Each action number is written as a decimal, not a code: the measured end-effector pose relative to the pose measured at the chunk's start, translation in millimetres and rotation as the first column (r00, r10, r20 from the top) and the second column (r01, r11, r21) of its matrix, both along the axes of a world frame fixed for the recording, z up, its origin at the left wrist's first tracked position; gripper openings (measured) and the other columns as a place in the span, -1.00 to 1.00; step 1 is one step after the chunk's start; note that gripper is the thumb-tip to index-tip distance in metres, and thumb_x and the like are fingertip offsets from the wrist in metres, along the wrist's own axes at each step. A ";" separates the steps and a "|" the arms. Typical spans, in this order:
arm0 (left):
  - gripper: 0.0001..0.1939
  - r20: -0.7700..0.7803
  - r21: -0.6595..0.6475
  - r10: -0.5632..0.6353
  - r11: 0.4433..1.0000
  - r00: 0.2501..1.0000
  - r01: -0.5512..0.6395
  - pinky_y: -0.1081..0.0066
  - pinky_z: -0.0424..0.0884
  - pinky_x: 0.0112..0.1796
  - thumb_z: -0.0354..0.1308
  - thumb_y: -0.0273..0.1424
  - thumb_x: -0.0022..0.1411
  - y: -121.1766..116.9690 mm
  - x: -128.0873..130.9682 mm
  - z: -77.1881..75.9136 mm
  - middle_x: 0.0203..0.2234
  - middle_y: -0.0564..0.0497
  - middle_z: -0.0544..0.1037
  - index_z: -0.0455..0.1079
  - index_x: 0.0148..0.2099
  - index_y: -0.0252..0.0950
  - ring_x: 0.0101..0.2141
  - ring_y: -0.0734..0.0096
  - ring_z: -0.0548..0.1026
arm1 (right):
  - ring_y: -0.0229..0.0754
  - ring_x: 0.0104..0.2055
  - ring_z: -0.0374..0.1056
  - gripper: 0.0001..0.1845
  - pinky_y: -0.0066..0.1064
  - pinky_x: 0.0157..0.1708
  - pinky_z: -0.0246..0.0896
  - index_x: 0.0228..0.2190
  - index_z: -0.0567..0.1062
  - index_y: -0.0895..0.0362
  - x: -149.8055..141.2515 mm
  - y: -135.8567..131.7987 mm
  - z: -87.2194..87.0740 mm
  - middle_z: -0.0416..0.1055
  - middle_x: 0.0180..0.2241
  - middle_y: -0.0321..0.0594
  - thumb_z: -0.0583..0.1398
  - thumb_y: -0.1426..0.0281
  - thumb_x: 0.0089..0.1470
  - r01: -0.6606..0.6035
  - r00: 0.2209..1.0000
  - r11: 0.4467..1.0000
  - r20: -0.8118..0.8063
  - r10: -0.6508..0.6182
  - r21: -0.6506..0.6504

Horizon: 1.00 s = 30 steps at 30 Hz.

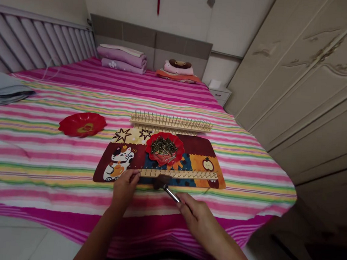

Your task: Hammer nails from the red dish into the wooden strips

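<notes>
My right hand [198, 218] is closed round the handle of a hammer [171, 194]. The dark hammer head [162, 181] is over the near edge of a narrow wooden strip [176, 174] with a row of nails standing in it. My left hand [126, 185] is closed at the strip's left end, fingertips pinched on it; whether a nail is between them I cannot tell. Under the strip is a patterned mat [104, 168] with a cat and an apple on it. Just beyond the strip, a red scalloped dish [180, 149] holds a heap of loose nails [164, 146].
Behind the mat lie wooden strips [170, 124] full of upright nails. A red plate [82, 124] is to the left on the striped bedspread [45, 152]. Folded bedding [122, 58] is by the headboard, grey cloth [2, 89] at far left, a wardrobe [299, 88] at right.
</notes>
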<state>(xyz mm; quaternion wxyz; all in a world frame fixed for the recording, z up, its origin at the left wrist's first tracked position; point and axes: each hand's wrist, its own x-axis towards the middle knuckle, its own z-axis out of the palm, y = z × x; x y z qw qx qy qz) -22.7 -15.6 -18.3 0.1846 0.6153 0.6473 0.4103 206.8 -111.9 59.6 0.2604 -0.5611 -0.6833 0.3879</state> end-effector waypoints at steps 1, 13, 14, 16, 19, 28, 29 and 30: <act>-0.80 -0.004 0.000 0.000 1.000 1.000 0.000 0.41 0.36 -0.35 0.04 -0.25 0.01 -1.2 -0.6 1.6 -0.47 0.04 0.54 0.41 -0.38 -0.22 -0.42 0.37 0.47 | -0.34 -0.62 0.07 -0.69 -0.54 -0.60 -0.05 -0.18 0.42 0.12 10.4 -7.3 -9.7 0.19 -0.63 -0.41 -0.04 0.31 0.15 0.031 1.000 0.999 0.005 -0.031 -0.027; -0.85 -0.392 -0.033 -0.214 0.975 0.895 0.218 0.44 0.30 -0.36 0.01 -0.35 0.06 37.5 61.7 64.4 -0.44 0.00 0.51 0.40 -0.39 -0.22 -0.39 0.36 0.45 | -0.33 -0.65 0.03 -0.73 -0.52 -0.64 -0.05 -0.41 0.40 0.10 81.8 -53.4 -107.8 0.04 -0.70 -0.48 0.01 0.21 0.01 0.366 0.874 0.858 -0.183 -0.450 -0.360; -0.85 -0.449 -0.099 -0.259 0.965 0.855 0.241 0.42 0.30 -0.37 0.00 -0.38 0.05 50.4 72.0 66.7 -0.44 -0.03 0.52 0.40 -0.42 -0.23 -0.39 0.33 0.46 | -0.35 -0.66 -0.01 -0.75 -0.54 -0.66 -0.10 -0.43 0.38 0.10 81.7 -53.5 -109.0 0.01 -0.71 -0.49 0.01 0.22 0.02 0.364 0.862 0.852 -0.212 -0.461 -0.377; -0.83 -0.523 -0.236 -0.327 0.943 0.787 0.235 0.40 0.29 -0.40 -0.01 -0.41 0.04 75.4 91.1 67.3 -0.46 -0.08 0.53 0.42 -0.43 -0.24 -0.40 0.28 0.47 | -0.37 -0.66 -0.05 -0.78 -0.56 -0.68 -0.16 -0.45 0.37 0.11 81.3 -53.0 -110.6 0.00 -0.70 -0.50 0.02 0.25 0.02 0.353 0.852 0.851 -0.242 -0.464 -0.388; -0.87 -0.553 -0.357 -0.370 0.915 0.747 0.189 0.40 0.30 -0.42 0.06 -0.43 -0.06 104.6 112.2 59.9 -0.56 -0.15 0.52 0.42 -0.54 -0.28 -0.44 0.24 0.49 | -0.37 -0.66 -0.04 -0.80 -0.56 -0.68 -0.18 -0.46 0.35 0.11 81.4 -52.3 -112.6 0.01 -0.70 -0.50 0.02 0.27 0.03 0.331 0.852 0.855 -0.262 -0.453 -0.400; -0.88 -0.445 -0.405 -0.400 0.888 0.801 0.218 0.37 0.34 -0.41 0.08 -0.48 -0.13 112.6 114.7 58.5 -0.61 -0.17 0.53 0.36 -0.65 -0.30 -0.48 0.23 0.49 | -0.37 -0.69 -0.08 -0.79 -0.54 -0.68 -0.20 -0.46 0.34 0.10 79.0 -51.8 -112.2 -0.02 -0.73 -0.53 0.01 0.25 0.02 0.347 0.828 0.837 -0.281 -0.485 -0.423; -0.89 -0.411 -0.392 -0.392 0.891 0.823 0.228 0.39 0.34 -0.41 0.07 -0.45 -0.09 107.7 107.6 64.4 -0.58 -0.14 0.54 0.39 -0.58 -0.31 -0.48 0.28 0.49 | -0.37 -0.69 -0.08 -0.78 -0.54 -0.67 -0.20 -0.45 0.34 0.10 78.7 -51.8 -112.0 -0.01 -0.74 -0.53 0.02 0.23 0.01 0.347 0.824 0.833 -0.284 -0.490 -0.431; -0.87 -0.350 -0.377 -0.382 0.893 0.855 0.244 0.42 0.35 -0.42 0.06 -0.41 -0.06 101.8 98.5 70.6 -0.55 -0.09 0.55 0.42 -0.49 -0.30 -0.48 0.34 0.49 | -0.37 -0.69 -0.08 -0.77 -0.54 -0.67 -0.19 -0.44 0.35 0.10 78.5 -51.8 -112.0 -0.01 -0.74 -0.53 0.02 0.22 0.00 0.347 0.822 0.830 -0.285 -0.493 -0.437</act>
